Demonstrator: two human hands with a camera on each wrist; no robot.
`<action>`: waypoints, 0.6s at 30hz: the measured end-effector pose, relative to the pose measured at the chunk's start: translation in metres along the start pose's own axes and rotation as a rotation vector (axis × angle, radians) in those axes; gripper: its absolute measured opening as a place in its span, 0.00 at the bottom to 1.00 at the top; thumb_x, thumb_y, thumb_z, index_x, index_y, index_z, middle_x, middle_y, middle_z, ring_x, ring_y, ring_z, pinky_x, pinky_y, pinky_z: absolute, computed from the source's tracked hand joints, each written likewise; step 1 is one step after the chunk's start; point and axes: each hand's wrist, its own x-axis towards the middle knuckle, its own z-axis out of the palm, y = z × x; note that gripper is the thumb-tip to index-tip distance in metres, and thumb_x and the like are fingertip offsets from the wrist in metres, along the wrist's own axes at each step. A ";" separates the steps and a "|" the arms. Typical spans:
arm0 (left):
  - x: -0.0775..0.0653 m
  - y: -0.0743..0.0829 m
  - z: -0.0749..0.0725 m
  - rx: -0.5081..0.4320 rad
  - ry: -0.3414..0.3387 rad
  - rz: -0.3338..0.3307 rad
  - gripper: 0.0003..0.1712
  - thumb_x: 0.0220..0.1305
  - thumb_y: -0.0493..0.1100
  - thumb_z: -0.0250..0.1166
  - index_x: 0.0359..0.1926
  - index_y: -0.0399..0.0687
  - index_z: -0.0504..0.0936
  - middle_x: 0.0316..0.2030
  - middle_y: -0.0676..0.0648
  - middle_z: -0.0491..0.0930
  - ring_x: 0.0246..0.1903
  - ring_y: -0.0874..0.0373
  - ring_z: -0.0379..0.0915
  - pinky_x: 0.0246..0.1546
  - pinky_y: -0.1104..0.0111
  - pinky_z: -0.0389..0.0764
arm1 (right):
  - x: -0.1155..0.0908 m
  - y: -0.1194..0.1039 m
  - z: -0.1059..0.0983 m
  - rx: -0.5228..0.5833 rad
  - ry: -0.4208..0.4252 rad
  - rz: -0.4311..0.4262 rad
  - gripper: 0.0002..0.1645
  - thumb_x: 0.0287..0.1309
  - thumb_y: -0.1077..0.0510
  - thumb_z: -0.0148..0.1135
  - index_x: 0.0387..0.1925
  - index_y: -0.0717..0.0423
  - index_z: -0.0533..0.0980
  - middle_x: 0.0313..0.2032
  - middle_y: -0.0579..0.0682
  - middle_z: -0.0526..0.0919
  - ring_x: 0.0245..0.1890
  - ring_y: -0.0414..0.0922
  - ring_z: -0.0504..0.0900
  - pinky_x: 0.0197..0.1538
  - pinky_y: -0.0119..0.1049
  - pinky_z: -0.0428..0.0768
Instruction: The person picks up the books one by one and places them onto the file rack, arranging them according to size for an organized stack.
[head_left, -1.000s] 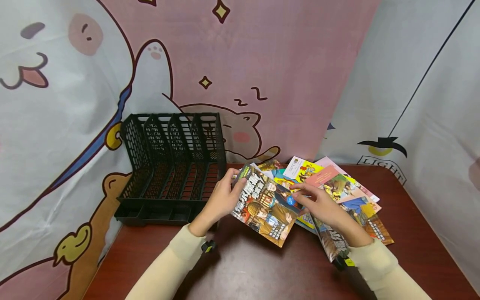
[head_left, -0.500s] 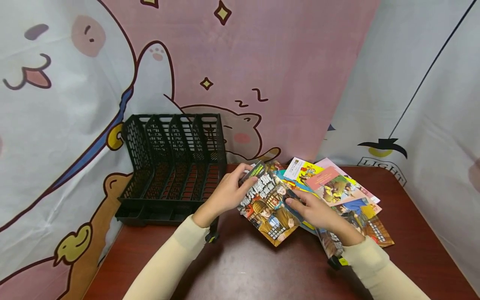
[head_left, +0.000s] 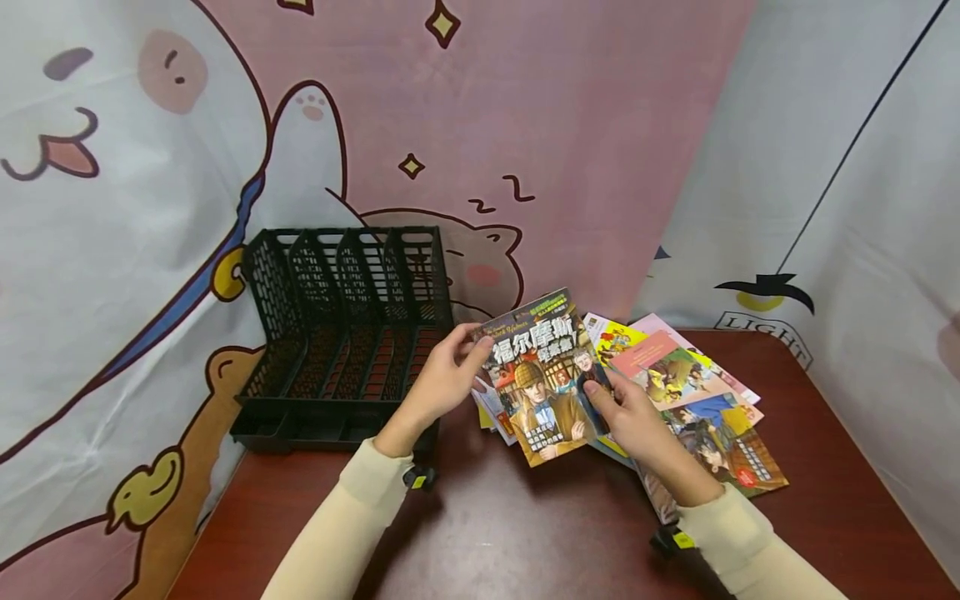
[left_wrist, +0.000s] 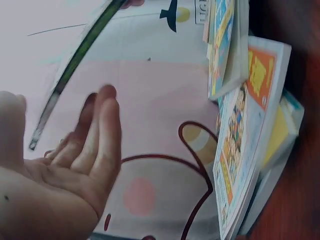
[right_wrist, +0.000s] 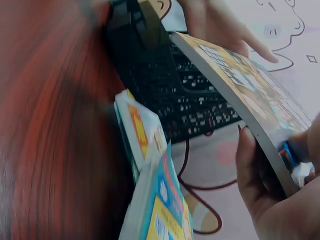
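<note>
A comic-style book [head_left: 551,383] with a detective in a brown cap on its cover is held tilted above the table. My right hand [head_left: 637,425] grips its right edge, thumb over the cover; the right wrist view shows that hand [right_wrist: 285,205] around the book [right_wrist: 250,95]. My left hand [head_left: 446,367] is at the book's upper left edge. In the left wrist view the left hand's fingers [left_wrist: 107,130] are fairly straight, and the book's edge [left_wrist: 70,75] stands between thumb and fingers without a visible grip. Under and behind the held book lie several books [head_left: 675,367].
A black mesh file rack [head_left: 345,333] with upright dividers and small front trays stands at the left of the reddish-brown table [head_left: 487,533]. In the left wrist view, books [left_wrist: 245,140] lie piled in overlapping layers. A printed curtain [head_left: 600,125] hangs behind the table.
The book has turned more upright and shifted slightly up, its cover now facing the head camera. The right hand has moved in from hovering and taken hold of its right edge.
</note>
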 end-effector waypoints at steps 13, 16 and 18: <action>0.005 0.012 0.026 -0.182 -0.018 -0.025 0.20 0.79 0.61 0.67 0.49 0.51 0.87 0.36 0.52 0.87 0.33 0.62 0.78 0.37 0.68 0.81 | -0.005 0.001 0.024 0.131 -0.005 0.044 0.21 0.85 0.53 0.58 0.57 0.70 0.78 0.36 0.56 0.88 0.33 0.40 0.88 0.38 0.36 0.87; 0.003 0.012 0.027 -0.145 0.006 -0.022 0.20 0.75 0.59 0.73 0.57 0.55 0.90 0.46 0.50 0.92 0.37 0.61 0.84 0.38 0.66 0.86 | -0.006 0.003 0.026 0.125 -0.025 0.068 0.22 0.85 0.51 0.59 0.57 0.69 0.79 0.39 0.59 0.90 0.35 0.41 0.90 0.38 0.37 0.89; 0.001 0.012 0.026 -0.110 0.020 -0.005 0.19 0.73 0.59 0.74 0.56 0.54 0.90 0.43 0.48 0.93 0.34 0.60 0.85 0.36 0.65 0.87 | -0.005 0.005 0.028 0.116 -0.036 0.091 0.22 0.85 0.49 0.60 0.56 0.67 0.80 0.40 0.57 0.91 0.35 0.41 0.90 0.39 0.37 0.89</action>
